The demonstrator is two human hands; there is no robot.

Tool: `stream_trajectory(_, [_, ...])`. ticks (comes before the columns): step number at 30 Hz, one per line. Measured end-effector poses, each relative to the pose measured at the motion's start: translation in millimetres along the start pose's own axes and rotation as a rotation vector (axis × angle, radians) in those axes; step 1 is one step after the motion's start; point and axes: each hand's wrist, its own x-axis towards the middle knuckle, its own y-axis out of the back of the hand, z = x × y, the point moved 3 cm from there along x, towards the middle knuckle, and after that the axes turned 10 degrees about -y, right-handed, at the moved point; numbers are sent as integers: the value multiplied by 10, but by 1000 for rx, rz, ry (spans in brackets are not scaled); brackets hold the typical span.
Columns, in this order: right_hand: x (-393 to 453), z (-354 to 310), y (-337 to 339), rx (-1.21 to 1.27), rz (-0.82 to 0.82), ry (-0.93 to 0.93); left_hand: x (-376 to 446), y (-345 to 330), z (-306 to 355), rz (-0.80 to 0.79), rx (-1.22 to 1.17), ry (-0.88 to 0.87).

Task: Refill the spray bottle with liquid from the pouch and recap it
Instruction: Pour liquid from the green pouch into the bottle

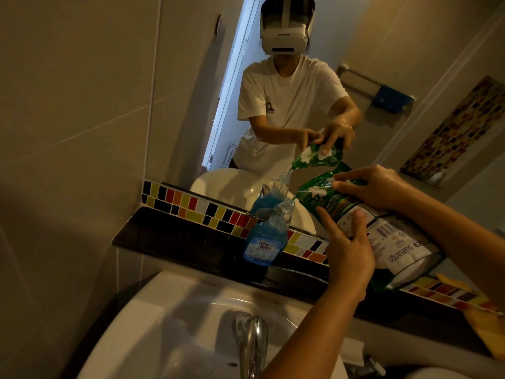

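Two hands on one green pouch (355, 214), uncapped spray bottle (266, 236) of blue liquid upright on dark desk (177, 236) at left, pouch spout tipped at its neck, left grip (345, 247) clasping pouch underside, right grip (374, 187) pinching its top.

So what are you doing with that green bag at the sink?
A person is refilling a spray bottle that stands uncapped on the dark ledge behind the sink. Both hands hold the green pouch tipped over: the left hand supports it underneath, and the right hand grips it from above. Its corner is right at the bottle's open neck. The bottle already holds blue liquid. The mirror shows the same thing. I can't see the cap anywhere.
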Motion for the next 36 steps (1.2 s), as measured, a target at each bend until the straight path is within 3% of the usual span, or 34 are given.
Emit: stream_trajectory(36, [-5,-101,46,-65,-8,10,-92,25,164,-8,22,3])
